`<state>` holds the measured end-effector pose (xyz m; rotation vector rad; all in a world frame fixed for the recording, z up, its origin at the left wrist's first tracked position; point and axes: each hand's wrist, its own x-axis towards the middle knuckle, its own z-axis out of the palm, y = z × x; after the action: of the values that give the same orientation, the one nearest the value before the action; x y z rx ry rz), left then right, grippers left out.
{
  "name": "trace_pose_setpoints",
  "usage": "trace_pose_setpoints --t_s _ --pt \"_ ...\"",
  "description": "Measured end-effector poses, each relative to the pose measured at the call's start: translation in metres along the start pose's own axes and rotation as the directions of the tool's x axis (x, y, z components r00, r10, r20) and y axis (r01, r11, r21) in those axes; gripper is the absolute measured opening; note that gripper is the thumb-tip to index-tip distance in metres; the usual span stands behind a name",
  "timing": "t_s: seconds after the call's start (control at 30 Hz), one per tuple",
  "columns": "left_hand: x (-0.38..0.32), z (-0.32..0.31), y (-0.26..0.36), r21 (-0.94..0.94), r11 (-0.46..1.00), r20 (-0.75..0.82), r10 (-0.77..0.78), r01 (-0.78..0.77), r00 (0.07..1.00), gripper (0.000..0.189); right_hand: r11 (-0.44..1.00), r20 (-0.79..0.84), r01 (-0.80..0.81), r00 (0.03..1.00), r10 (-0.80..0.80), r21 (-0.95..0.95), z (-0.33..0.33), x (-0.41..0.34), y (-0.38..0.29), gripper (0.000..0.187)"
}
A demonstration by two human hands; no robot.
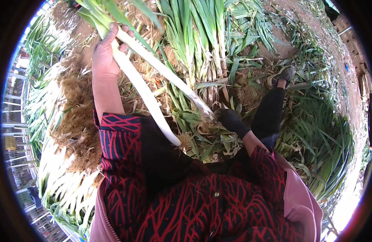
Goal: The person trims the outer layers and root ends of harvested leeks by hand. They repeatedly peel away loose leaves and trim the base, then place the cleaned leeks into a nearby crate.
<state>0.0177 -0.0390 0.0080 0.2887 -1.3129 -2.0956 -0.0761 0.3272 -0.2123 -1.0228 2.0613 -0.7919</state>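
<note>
My bare left hand point(109, 51) grips two leeks by their upper stalks, at the upper left. One leek point(143, 87) is smooth and white, its rooted lower end above my lap. The other leek point(168, 73) slants down to the right, with dry, ragged skin near its root end. My right hand point(233, 121), in a dark glove, is at that root end; whether its fingers are closed on the leek or on something else cannot be made out. Just beyond stands a bunch of untrimmed leeks point(201, 39) with green leaves and brownish, dry lower stalks.
Piled leeks point(74, 187) with pale stalks and brown fibrous roots point(80, 130) lie along my left. Green leaves point(319, 139) are heaped on the right, beyond my leg point(267, 112). Leaf scraps litter the soil. A metal mesh structure point(16, 124) runs along the far left.
</note>
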Motion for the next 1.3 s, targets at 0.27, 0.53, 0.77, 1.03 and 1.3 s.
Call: trace_pose_setpoints --t_s 0.27,0.53,0.77,1.03,1.3 --pt "0.009 -0.015 0.007 -0.069 0.996 -0.052 0.055 -0.058 0.997 0.025 0.89 -0.384 0.415 0.865 -0.323 0.187 -0.033 0.017 -0.065 0.044" --pt "-0.01 0.031 -0.016 0.179 0.964 -0.276 -0.141 0.195 0.951 0.034 0.553 -0.25 0.424 0.898 -0.363 0.717 -0.02 0.042 -0.165 0.023" --pt "0.0 0.016 -0.025 0.135 0.963 -0.299 -0.183 0.232 0.936 0.038 0.676 -0.279 0.561 0.827 -0.489 0.478 -0.029 0.014 -0.179 0.035" --pt "0.006 -0.004 -0.007 0.183 0.975 -0.498 -0.017 0.124 0.867 0.03 0.836 -0.209 0.358 0.932 -0.295 0.416 -0.02 -0.075 -0.092 0.023" --pt "0.02 -0.051 0.013 0.157 0.987 -0.494 0.046 0.037 0.869 0.027 0.93 -0.281 -0.204 0.952 0.117 -0.304 -0.012 -0.089 0.021 0.023"
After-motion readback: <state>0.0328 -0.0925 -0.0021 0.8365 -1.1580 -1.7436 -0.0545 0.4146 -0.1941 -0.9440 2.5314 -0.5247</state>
